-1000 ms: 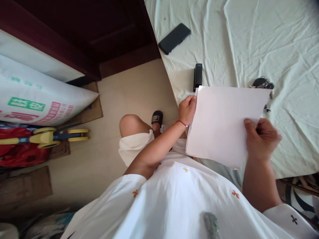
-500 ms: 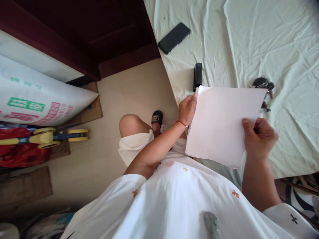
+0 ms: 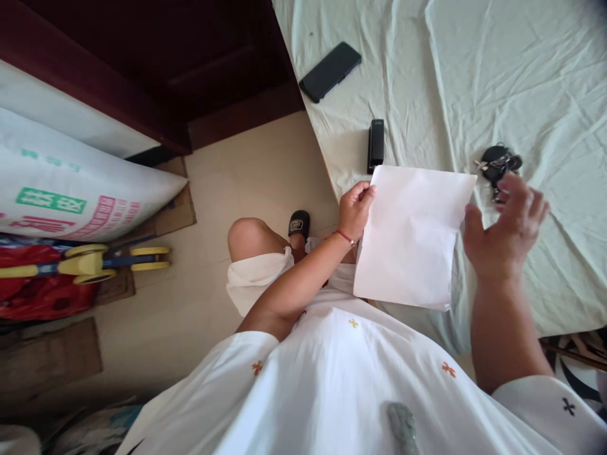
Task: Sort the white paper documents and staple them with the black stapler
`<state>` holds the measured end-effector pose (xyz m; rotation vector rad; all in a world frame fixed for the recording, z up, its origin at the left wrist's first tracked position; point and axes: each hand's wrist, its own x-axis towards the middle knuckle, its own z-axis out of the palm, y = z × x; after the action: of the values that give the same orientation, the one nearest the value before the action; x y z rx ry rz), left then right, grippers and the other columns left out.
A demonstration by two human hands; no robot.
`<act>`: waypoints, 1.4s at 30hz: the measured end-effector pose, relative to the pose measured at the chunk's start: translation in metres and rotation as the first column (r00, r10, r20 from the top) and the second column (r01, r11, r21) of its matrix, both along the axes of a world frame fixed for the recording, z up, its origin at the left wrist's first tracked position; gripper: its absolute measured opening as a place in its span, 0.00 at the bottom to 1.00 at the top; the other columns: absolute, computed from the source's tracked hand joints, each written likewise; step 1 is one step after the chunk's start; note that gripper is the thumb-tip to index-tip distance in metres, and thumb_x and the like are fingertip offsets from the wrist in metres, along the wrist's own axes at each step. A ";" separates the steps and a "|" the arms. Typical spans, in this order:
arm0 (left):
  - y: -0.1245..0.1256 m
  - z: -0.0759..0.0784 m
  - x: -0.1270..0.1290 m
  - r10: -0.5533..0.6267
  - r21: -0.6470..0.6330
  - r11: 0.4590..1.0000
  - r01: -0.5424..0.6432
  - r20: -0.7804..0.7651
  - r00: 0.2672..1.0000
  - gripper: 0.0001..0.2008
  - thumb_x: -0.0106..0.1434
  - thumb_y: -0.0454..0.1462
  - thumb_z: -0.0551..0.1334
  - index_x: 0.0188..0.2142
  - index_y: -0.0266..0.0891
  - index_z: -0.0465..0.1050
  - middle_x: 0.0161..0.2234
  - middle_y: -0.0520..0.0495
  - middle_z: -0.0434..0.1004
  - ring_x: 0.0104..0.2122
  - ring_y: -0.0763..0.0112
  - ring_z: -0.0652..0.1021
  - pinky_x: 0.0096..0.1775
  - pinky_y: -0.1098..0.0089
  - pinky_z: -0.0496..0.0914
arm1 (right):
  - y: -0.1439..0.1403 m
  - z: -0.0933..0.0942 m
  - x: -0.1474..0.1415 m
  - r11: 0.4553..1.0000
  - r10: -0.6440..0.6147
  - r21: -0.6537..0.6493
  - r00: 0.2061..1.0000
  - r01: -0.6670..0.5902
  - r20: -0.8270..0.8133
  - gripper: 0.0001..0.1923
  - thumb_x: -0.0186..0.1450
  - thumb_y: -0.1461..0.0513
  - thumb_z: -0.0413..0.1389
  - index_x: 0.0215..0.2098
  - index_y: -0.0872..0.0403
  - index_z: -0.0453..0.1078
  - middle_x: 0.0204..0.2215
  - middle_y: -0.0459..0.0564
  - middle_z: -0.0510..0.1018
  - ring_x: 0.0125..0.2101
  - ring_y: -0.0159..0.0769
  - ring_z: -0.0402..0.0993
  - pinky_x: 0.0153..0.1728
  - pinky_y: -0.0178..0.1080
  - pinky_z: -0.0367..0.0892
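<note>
White blank paper (image 3: 408, 237), perhaps more than one sheet, is held at its left edge by my left hand (image 3: 355, 208), the thumb on top and the fingers curled under. To the right of the paper my right hand (image 3: 507, 227) is off it, thumb and fingers apart, with nothing in it. Just past those fingers lies a bunch of keys (image 3: 497, 164) with a black fob, partly covered by the hand. A black stapler (image 3: 376, 145) stands on the cloth beyond the paper's upper left corner.
A black phone (image 3: 331, 71) lies near the left edge of the cloth-covered table (image 3: 474, 76). On the floor to the left are a big white printed sack (image 3: 71, 183), a yellow and blue wheeled toy (image 3: 90, 262) and flattened cardboard (image 3: 52, 357).
My right hand has let go of the paper's right side and moved slightly right, its fingers opening. The paper's right edge has swung back left, showing more of the keys. My left hand keeps its hold.
</note>
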<state>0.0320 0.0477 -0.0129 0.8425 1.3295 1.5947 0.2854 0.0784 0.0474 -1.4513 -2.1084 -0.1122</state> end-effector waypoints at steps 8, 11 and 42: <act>-0.007 0.012 0.009 -0.032 0.004 0.999 0.031 0.128 0.991 0.24 0.59 0.59 0.70 0.34 0.40 0.74 0.27 0.56 0.67 0.29 0.77 0.65 0.34 0.72 0.62 | 0.034 0.048 -0.078 0.901 0.404 -0.211 0.910 -0.379 0.089 0.24 0.76 0.58 0.44 0.65 0.54 0.69 0.64 0.59 0.74 0.67 0.53 0.63 0.66 0.59 0.59; -0.011 0.013 0.010 -0.045 -0.035 0.998 0.052 0.165 0.985 0.25 0.59 0.60 0.70 0.35 0.41 0.75 0.27 0.56 0.67 0.28 0.78 0.65 0.33 0.72 0.62 | 0.040 0.038 -0.087 0.856 0.474 -0.290 0.874 -0.428 0.108 0.22 0.76 0.58 0.43 0.60 0.53 0.73 0.52 0.57 0.81 0.63 0.52 0.68 0.65 0.59 0.58; -0.001 0.023 -0.023 -0.110 -0.053 0.993 0.106 -0.076 0.991 0.28 0.65 0.64 0.59 0.37 0.43 0.78 0.31 0.49 0.74 0.35 0.68 0.75 0.40 0.66 0.71 | 0.063 0.013 -0.106 0.650 0.617 -0.424 0.764 -0.631 -0.191 0.16 0.73 0.54 0.49 0.36 0.50 0.76 0.34 0.52 0.82 0.40 0.45 0.76 0.44 0.46 0.70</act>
<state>0.0091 0.0463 0.0099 0.9397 1.3498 1.4522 0.1794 0.1414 0.0602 -0.8334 -2.6015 0.7350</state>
